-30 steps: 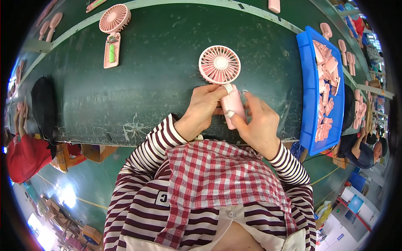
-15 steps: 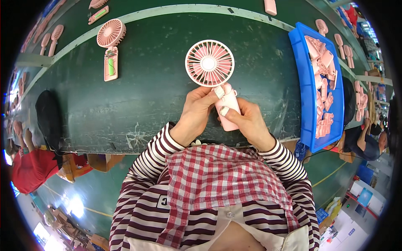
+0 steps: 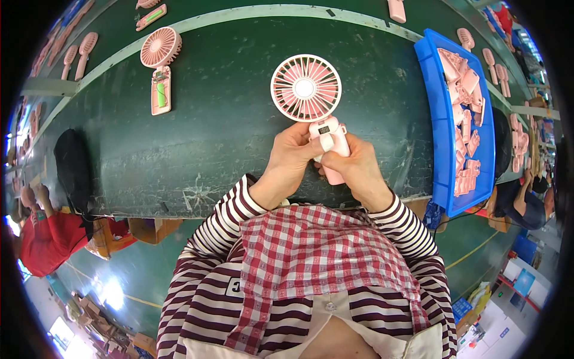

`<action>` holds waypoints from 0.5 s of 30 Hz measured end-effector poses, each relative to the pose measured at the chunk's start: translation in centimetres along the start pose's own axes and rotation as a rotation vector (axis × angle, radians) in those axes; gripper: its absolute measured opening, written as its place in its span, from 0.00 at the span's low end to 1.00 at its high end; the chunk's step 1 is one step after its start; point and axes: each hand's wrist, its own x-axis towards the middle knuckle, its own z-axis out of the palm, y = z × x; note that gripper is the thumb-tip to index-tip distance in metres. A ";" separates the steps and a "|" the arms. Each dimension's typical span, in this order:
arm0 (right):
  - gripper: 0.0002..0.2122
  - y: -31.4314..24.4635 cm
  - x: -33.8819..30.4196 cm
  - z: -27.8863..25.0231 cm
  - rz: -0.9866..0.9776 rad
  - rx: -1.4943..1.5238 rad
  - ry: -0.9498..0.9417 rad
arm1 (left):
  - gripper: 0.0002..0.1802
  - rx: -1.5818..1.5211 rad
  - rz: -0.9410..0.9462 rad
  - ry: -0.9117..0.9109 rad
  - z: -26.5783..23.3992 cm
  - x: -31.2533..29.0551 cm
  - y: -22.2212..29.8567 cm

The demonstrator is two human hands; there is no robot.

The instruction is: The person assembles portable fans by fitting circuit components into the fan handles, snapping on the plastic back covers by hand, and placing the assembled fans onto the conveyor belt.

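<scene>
A pink handheld fan (image 3: pixel 305 88) is held over the near side of the green table, its round grille pointing away from me. Around the left of its handle closes my left hand (image 3: pixel 288 157), the white-wrapped thumb pressed on the handle's front. My right hand (image 3: pixel 362 170) grips the handle's lower right, with its thumb across the front near the other thumb. Above the thumbs, a small dark window (image 3: pixel 324 129) shows at the top of the handle. My fingers behind the handle are mostly hidden.
Another pink fan (image 3: pixel 160 49) lies at the far left, its handle uncovered around a green battery (image 3: pixel 161 94). A blue bin (image 3: pixel 443 143) of pink casing parts stands at the right. A pale strip (image 3: pixel 239 13) crosses behind. A person in a red top (image 3: pixel 51 242) sits at left.
My left thumb has slid down the handle, uncovering the dark window. The fan has shifted slightly to the right, and both hands still hold it.
</scene>
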 end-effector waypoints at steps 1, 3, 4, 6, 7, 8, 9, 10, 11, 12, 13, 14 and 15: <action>0.12 0.0 0.0 0.0 0.001 0.003 -0.004 | 0.18 0.041 0.025 -0.045 0.0 -0.1 0.0; 0.12 0.1 0.0 0.0 -0.029 -0.013 0.004 | 0.19 0.047 0.015 -0.042 0.1 -0.2 0.1; 0.12 0.2 0.1 0.1 -0.026 -0.011 0.000 | 0.19 0.050 0.007 -0.040 0.1 -0.2 0.1; 0.12 0.5 0.2 0.1 -0.034 -0.025 0.020 | 0.18 0.063 0.036 -0.024 0.2 -0.2 0.0; 0.12 0.6 0.2 0.1 -0.028 -0.023 0.019 | 0.18 0.075 0.061 -0.012 0.1 -0.2 -0.1; 0.12 0.6 0.3 0.2 -0.027 -0.034 0.019 | 0.18 0.074 0.056 -0.009 0.1 0.0 -0.1; 0.12 0.6 0.5 0.2 -0.028 -0.046 0.019 | 0.18 0.101 0.029 -0.002 0.2 0.2 0.2; 0.12 0.6 0.8 0.3 -0.028 -0.043 0.019 | 0.17 0.130 0.004 0.001 0.2 0.3 0.5; 0.12 0.5 1.3 0.5 -0.015 0.003 0.006 | 0.17 0.133 0.005 0.000 0.0 0.3 0.3; 0.11 0.4 1.5 0.6 -0.005 0.048 -0.007 | 0.17 0.128 0.041 0.023 -0.5 0.4 -0.2; 0.11 0.6 1.8 0.5 -0.022 0.046 -0.004 | 0.16 0.124 0.085 0.038 -0.7 0.9 -0.3; 0.11 1.0 2.2 0.4 -0.036 0.066 -0.022 | 0.16 0.131 0.100 0.026 -0.8 1.2 -0.2; 0.11 1.1 2.5 0.3 -0.054 0.085 -0.041 | 0.16 0.146 0.043 0.036 -0.7 1.3 0.2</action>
